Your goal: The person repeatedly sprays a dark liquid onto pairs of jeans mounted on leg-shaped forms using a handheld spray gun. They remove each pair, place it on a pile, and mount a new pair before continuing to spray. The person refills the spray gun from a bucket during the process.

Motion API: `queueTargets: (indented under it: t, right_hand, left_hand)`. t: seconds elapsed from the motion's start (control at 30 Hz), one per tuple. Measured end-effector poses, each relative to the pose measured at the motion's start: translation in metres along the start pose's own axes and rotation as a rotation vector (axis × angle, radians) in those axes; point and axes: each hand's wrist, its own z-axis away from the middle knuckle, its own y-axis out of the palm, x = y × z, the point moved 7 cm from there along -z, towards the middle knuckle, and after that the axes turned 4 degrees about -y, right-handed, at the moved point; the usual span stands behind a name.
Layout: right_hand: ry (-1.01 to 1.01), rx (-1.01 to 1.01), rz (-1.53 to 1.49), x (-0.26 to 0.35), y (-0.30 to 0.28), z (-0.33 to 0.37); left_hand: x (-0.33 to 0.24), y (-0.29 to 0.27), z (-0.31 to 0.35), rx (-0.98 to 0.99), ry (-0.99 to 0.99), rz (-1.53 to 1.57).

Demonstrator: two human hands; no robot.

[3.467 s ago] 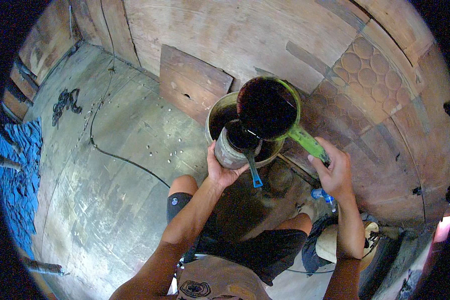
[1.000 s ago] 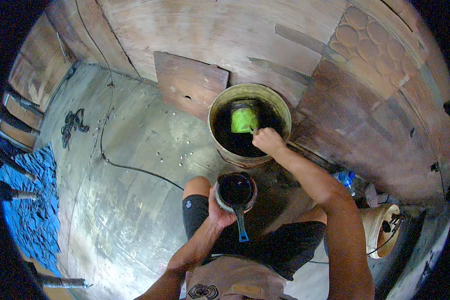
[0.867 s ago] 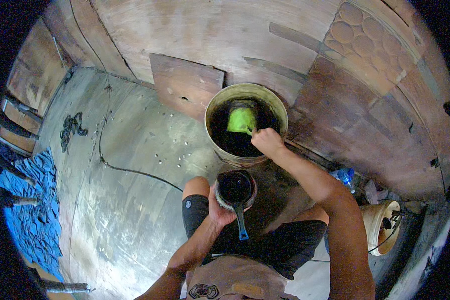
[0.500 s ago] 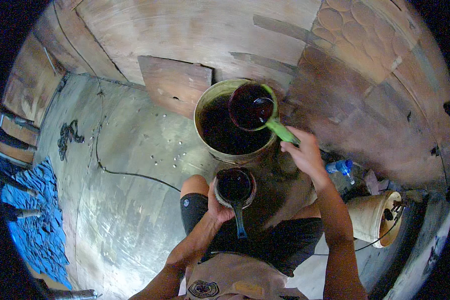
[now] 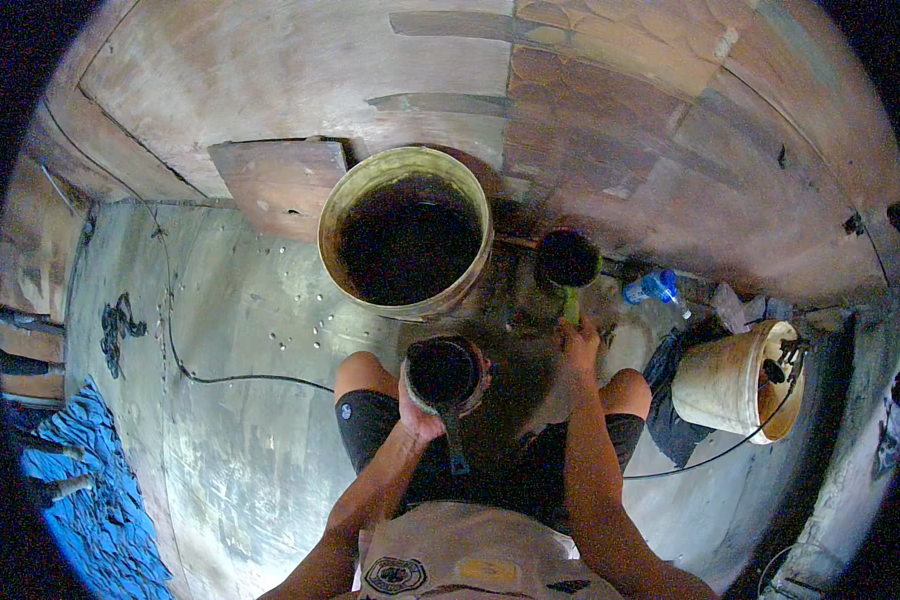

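Observation:
A dipper with a green handle [image 5: 571, 303] and a dark round bowl is at the right of the big bucket, low by the floor. My right hand [image 5: 580, 348] is closed round the end of its handle. Between my knees, my left hand [image 5: 418, 412] grips the side of a dark round dipper [image 5: 443, 371] with a blue-grey handle pointing toward me. A pale rim shows around this dipper; what lies beneath is hidden. Just beyond stands the large pale bucket [image 5: 481, 235], with dark contents inside.
A blue bottle [image 5: 653, 287] lies at the right near the wall. A dirty white bucket [image 5: 715, 385] lies tipped beyond my right knee. A black cable [image 5: 240, 380] crosses the floor at left, near a blue sheet [image 5: 95, 480]. A wooden board [image 5: 275, 185] leans behind the big bucket.
My right hand has brought the green-handled dipper from above the big bucket down to the floor at its right. My left hand keeps its grip. The view has shifted to the right.

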Motion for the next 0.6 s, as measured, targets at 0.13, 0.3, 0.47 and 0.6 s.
queueTargets:
  t: [0.13, 0.3, 0.47, 0.6]
  right_hand:
    - [0.116, 0.002, -0.056, -0.120, 0.004, -0.021]
    - [0.299, 0.116, -0.330, -0.209, 0.004, -0.005]
    - [-0.019, -0.063, 1.026, -0.109, -0.027, 0.016]
    - [-0.056, 0.173, 0.319, 0.065, -0.009, 0.066]
  left_hand:
    - [0.008, -0.004, -0.006, -0.045, -0.008, -0.041]
    - [0.018, -0.011, -0.021, -0.144, -0.001, 0.010]
    - [0.019, -0.010, -0.043, -0.060, -0.079, 0.087]
    - [0.013, -0.008, -0.063, -0.049, -0.074, 0.137]
